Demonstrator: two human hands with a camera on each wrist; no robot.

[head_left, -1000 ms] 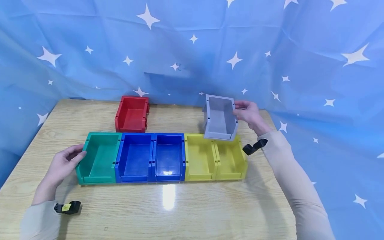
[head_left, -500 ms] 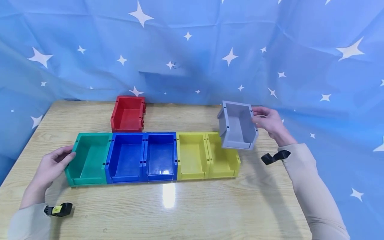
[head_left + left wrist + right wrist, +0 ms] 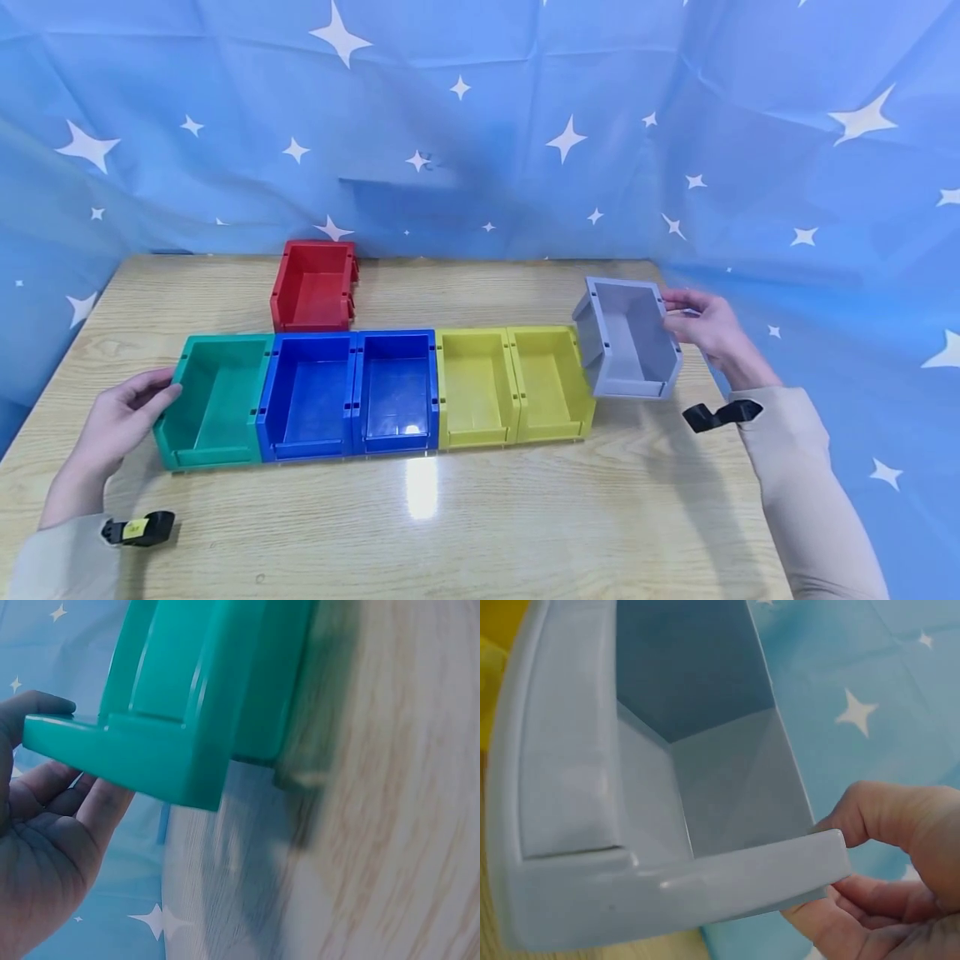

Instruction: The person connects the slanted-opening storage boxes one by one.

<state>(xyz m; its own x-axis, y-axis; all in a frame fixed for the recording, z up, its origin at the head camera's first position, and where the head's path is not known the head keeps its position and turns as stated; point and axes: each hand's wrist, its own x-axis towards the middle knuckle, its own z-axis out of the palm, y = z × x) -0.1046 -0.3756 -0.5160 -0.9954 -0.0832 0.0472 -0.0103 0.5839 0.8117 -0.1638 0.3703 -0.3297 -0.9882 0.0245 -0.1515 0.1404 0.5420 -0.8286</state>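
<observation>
The right grip (image 3: 705,325) pinches the grey bin (image 3: 633,337) at its 3 o'clock edge, holding it tilted at 2 o'clock from the right yellow bin (image 3: 551,387). The left grip (image 3: 120,417) pinches the green bin (image 3: 217,404) between thumb and fingers at its 9 o'clock side. Between the green and right yellow bins run the left blue bin (image 3: 315,400), right blue bin (image 3: 397,387) and left yellow bin (image 3: 476,392), with the red bin (image 3: 315,292) on the counter (image 3: 510,533) at 12 o'clock from the left blue bin.
</observation>
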